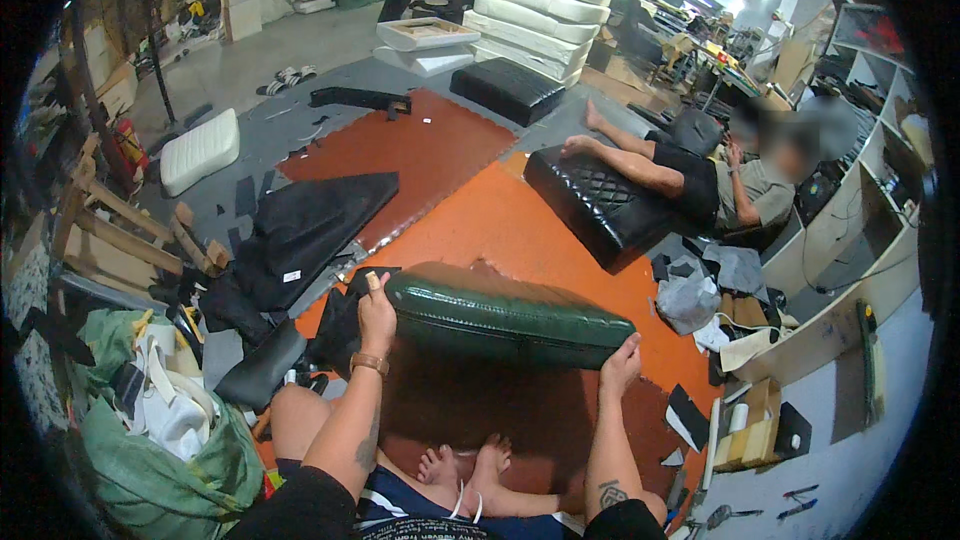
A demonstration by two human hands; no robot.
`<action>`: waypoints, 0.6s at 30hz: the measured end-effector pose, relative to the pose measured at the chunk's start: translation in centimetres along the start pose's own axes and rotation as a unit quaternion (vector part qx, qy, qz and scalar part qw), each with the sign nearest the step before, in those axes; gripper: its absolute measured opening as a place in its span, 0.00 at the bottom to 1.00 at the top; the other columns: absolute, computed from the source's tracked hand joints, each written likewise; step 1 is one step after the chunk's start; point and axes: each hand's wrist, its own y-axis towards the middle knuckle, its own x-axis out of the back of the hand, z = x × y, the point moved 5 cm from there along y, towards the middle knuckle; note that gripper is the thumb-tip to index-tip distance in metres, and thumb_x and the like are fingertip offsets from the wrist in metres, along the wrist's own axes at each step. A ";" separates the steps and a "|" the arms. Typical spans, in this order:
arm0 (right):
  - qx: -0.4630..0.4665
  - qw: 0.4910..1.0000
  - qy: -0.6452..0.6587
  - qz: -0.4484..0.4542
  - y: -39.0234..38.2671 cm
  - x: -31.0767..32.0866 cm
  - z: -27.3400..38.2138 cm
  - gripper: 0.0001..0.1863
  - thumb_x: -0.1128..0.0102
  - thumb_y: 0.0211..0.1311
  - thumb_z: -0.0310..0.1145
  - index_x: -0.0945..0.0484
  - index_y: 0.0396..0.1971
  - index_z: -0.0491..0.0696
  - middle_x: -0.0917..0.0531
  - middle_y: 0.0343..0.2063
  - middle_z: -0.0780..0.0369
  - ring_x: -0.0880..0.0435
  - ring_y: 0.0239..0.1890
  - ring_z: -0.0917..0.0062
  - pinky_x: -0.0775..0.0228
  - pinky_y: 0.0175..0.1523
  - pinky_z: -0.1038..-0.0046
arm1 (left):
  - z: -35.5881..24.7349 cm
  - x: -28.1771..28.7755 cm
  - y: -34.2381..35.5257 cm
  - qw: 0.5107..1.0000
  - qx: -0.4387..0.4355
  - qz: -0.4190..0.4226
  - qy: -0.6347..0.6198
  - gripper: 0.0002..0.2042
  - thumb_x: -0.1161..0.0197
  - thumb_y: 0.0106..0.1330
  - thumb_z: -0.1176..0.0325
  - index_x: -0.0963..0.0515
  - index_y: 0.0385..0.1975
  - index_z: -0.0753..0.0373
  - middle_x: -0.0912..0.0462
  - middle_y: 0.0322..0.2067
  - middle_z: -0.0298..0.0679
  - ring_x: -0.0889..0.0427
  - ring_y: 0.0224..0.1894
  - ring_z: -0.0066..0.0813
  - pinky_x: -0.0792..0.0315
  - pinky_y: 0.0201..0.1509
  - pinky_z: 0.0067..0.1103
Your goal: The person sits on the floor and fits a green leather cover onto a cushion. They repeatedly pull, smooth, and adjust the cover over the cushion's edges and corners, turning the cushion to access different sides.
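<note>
A glossy dark green upholstered cushion point(510, 318) is held up in front of me, above my crossed feet, its seamed edge turned toward me. My left hand point(376, 318) grips its left end, with a tan wrapping on one digit that sticks up. At the right end, my right hand point(620, 365) has its fingers round the corner. The cushion's far face and underside are mostly hidden. Black fabric point(340, 325) lies on the floor just beyond my left hand.
Another person point(770, 175) reclines at the right, legs over a black quilted cushion point(600, 205). White padded pieces point(540, 0) are stacked at the back. A green sack point(150, 460) bulges at my left. Beside me on the right stands a white shelf unit point(850, 340); black material point(310, 230) covers floor ahead-left.
</note>
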 end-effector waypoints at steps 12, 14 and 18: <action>-0.020 0.989 -0.145 -0.027 3.7 -0.5 3.4 0.37 0.68 0.85 0.56 0.19 0.60 0.38 0.16 0.56 0.41 0.19 0.61 0.43 0.29 0.66 0.52 | 3.8 -2.8 -0.7 0.871 0.224 0.084 -0.429 0.45 0.62 0.76 0.24 0.37 0.79 0.56 0.23 0.68 0.41 0.25 0.68 0.42 0.31 0.73 0.40; 0.082 0.985 -0.123 -0.084 3.2 0.2 3.3 0.40 0.69 0.84 0.59 0.18 0.60 0.38 0.15 0.55 0.42 0.18 0.61 0.44 0.28 0.65 0.53 | 2.7 -3.8 -2.5 0.839 0.212 0.106 -0.490 0.44 0.60 0.75 0.25 0.36 0.78 0.55 0.21 0.67 0.40 0.23 0.66 0.42 0.30 0.71 0.39; -0.065 0.990 0.006 -0.125 -1.7 3.4 -3.3 0.42 0.64 0.83 0.63 0.20 0.61 0.36 0.15 0.59 0.49 0.17 0.62 0.59 0.30 0.68 0.60 | -1.1 -5.1 -6.3 0.801 0.191 0.139 -0.550 0.39 0.61 0.80 0.31 0.38 0.79 0.53 0.24 0.68 0.39 0.25 0.69 0.42 0.31 0.73 0.42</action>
